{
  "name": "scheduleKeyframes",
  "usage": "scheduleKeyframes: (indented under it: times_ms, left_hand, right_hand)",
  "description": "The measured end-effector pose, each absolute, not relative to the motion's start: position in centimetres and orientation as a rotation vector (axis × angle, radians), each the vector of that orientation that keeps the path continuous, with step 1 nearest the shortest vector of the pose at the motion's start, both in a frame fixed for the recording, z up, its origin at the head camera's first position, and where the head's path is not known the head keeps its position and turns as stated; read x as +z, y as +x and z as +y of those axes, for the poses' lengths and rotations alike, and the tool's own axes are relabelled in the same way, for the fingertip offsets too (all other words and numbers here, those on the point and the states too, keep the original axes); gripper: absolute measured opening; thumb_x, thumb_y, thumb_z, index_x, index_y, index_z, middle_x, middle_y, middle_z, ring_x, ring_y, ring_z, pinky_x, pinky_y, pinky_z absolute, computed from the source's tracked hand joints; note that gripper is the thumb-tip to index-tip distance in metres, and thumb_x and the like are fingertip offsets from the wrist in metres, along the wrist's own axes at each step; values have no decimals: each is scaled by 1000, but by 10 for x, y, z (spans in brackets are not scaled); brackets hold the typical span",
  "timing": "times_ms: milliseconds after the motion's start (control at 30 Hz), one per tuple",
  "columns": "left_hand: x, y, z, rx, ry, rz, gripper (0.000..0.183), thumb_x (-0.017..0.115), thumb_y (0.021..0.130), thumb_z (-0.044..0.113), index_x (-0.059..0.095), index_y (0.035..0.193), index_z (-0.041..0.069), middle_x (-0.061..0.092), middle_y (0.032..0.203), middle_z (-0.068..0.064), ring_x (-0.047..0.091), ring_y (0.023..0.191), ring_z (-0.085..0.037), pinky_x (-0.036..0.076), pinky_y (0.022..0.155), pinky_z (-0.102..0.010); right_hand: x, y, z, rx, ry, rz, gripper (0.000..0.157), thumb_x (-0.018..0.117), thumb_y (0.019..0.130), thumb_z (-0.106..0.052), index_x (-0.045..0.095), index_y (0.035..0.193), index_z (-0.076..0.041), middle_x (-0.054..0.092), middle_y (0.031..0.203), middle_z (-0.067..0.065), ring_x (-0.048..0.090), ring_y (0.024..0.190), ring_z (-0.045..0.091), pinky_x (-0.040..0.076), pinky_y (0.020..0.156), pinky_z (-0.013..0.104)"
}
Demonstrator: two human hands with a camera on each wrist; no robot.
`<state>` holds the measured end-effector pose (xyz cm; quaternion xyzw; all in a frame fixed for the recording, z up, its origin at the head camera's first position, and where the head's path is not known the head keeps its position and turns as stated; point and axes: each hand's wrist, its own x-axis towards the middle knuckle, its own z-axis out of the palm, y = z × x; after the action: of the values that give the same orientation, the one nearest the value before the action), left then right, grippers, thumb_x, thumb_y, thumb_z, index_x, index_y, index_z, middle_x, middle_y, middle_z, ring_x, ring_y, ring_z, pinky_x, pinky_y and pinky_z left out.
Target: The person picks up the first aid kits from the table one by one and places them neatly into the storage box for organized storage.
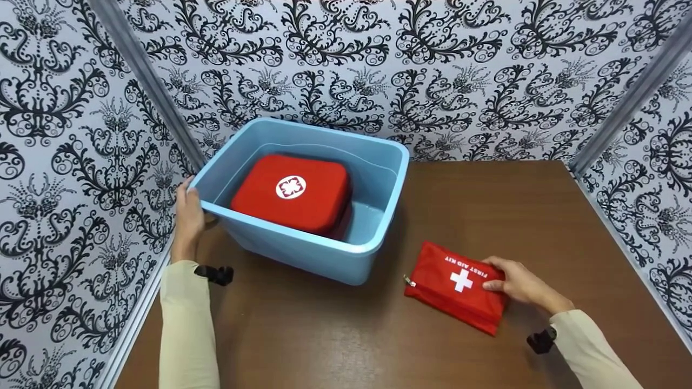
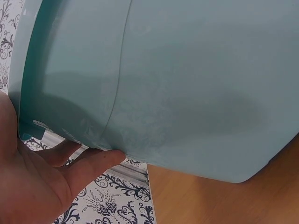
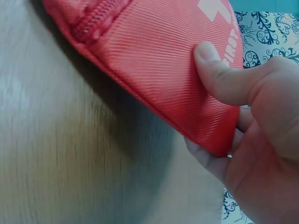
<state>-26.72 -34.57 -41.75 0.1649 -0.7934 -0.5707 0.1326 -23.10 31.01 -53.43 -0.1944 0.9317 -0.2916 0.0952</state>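
A light blue plastic bin (image 1: 292,258) stands at the left of the table, slightly turned. My left hand (image 1: 188,224) grips its left front corner, with fingers (image 2: 96,163) against the outer wall. Inside the bin lies a red first aid case (image 1: 259,202) with a white round emblem. To the right, my right hand (image 1: 521,283) pinches a flat red first aid pouch (image 1: 438,273) by its right edge. The thumb (image 3: 217,74) lies on the pouch's printed face, and other fingers go beneath it. A shadow under the pouch's edge shows that part of it is off the table.
The brown wooden table (image 1: 324,335) spreads in front of the bin and to its right. Patterned walls (image 1: 346,70) enclose it at the back and both sides. The bin stands near the back wall and the left wall.
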Motion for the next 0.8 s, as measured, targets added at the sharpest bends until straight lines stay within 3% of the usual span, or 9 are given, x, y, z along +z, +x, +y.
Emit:
scheduleKeyframes:
  times_ms: [233,433,500,733,800]
  left_hand:
    - [-416,-265,-345,-1794,499,-2275,48,15,97,37,16,145,33,22,149,-14,34,126,-35,41,92,-53]
    - [-414,-266,-343,-1824,509,-2258,47,17,97,38,18,144,36,23,148,-16,38,121,-36,46,83,-51]
    - [-415,-266,-344,-1820,515,-2253,47,17,97,38,19,144,35,25,146,-17,40,118,-35,46,83,-51]
    - [-416,-268,-344,-1740,507,-2262,47,18,98,32,21,145,27,29,146,-13,38,123,-29,35,101,-42]
    - [-413,-267,-342,-1758,510,-2258,47,18,98,31,20,145,27,30,145,-15,39,121,-30,37,100,-44]
  right_hand:
    - [-534,-230,307,-925,-579,2773,38,72,77,-22,58,110,-10,65,95,3,55,82,13,46,72,26]
    - [-531,-231,304,-1005,-530,2739,39,71,78,-24,59,112,-8,65,95,7,55,79,12,46,70,22]
    - [-531,-231,304,-1046,-513,2717,40,70,79,-24,58,113,-7,65,96,8,56,78,12,46,68,21]
    - [-532,-230,302,-1196,-493,2672,38,68,81,-20,56,113,-4,63,98,13,55,75,7,47,67,19]
    - [-532,-229,302,-1252,-485,2652,38,68,82,-19,56,114,-3,62,101,14,56,76,6,47,68,19]
